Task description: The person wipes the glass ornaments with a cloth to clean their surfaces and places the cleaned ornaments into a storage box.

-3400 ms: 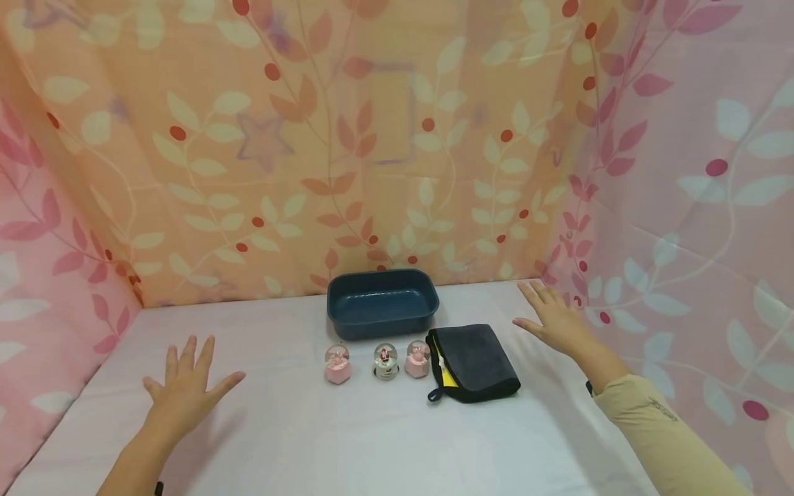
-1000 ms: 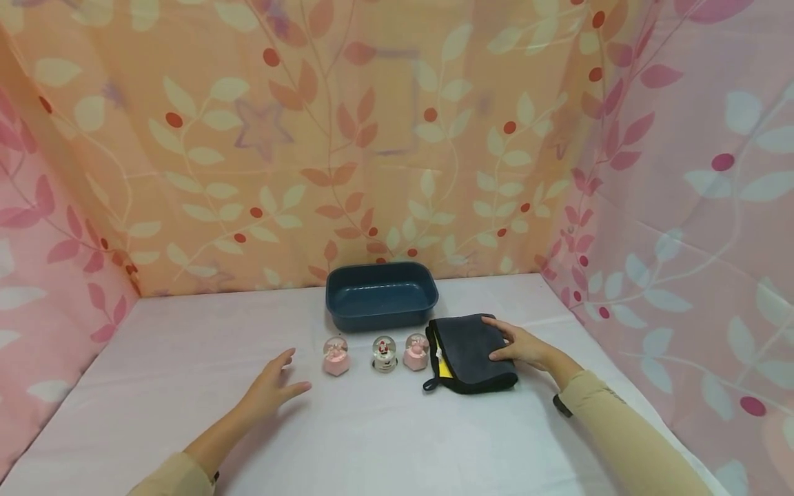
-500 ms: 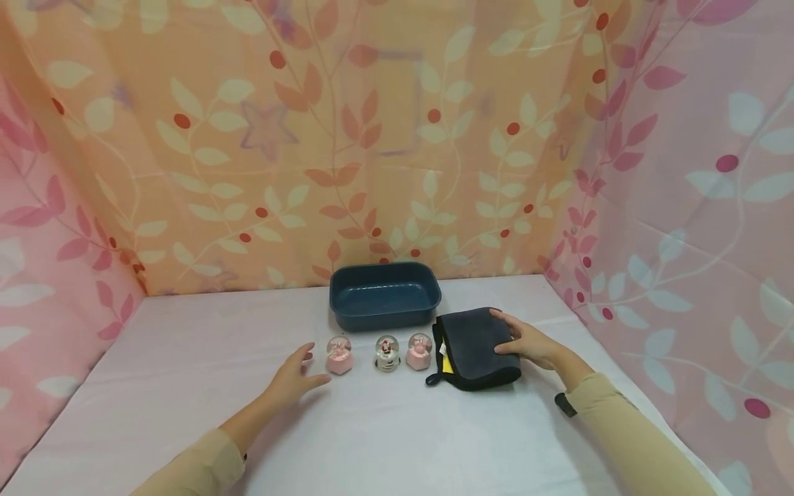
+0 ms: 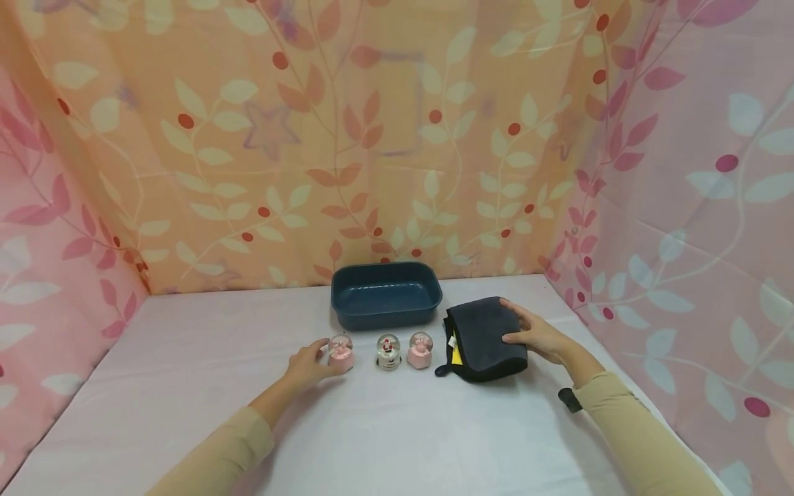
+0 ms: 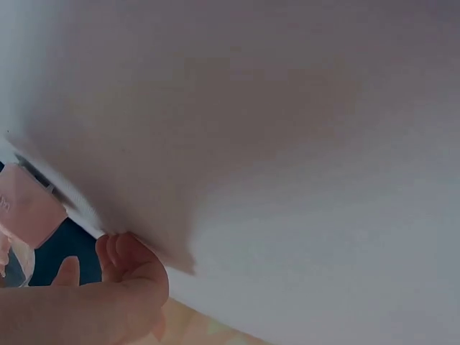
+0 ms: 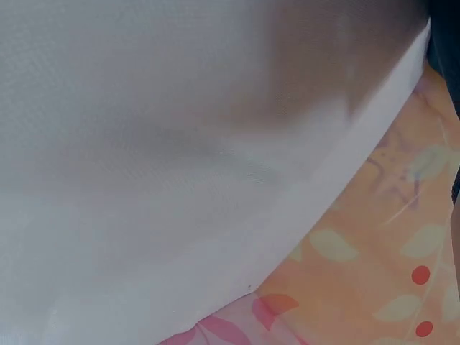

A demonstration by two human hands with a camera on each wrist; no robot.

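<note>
In the head view my right hand (image 4: pixel 538 339) grips the right edge of a folded dark grey towel (image 4: pixel 486 337), thumb on top. The towel has black trim, a hanging loop and a yellow underside. My left hand (image 4: pixel 307 366) is at the leftmost pink snow globe (image 4: pixel 341 351), thumb and fingers spread beside it. In the left wrist view that pink globe (image 5: pixel 30 208) appears near my thumb. A white snow globe (image 4: pixel 389 353) with a red figure and a second pink snow globe (image 4: pixel 420 350) stand in a row to its right.
A dark blue rectangular basin (image 4: pixel 386 320) stands behind the snow globes, near the back of the white-covered table (image 4: pixel 397 427). A patterned orange curtain (image 4: pixel 347 138) closes off the back, with pink curtains (image 4: pixel 695 227) at the sides.
My left hand has moved right to the left pink globe. My right hand has come to the towel, taken hold of it and shifted it up and right.
</note>
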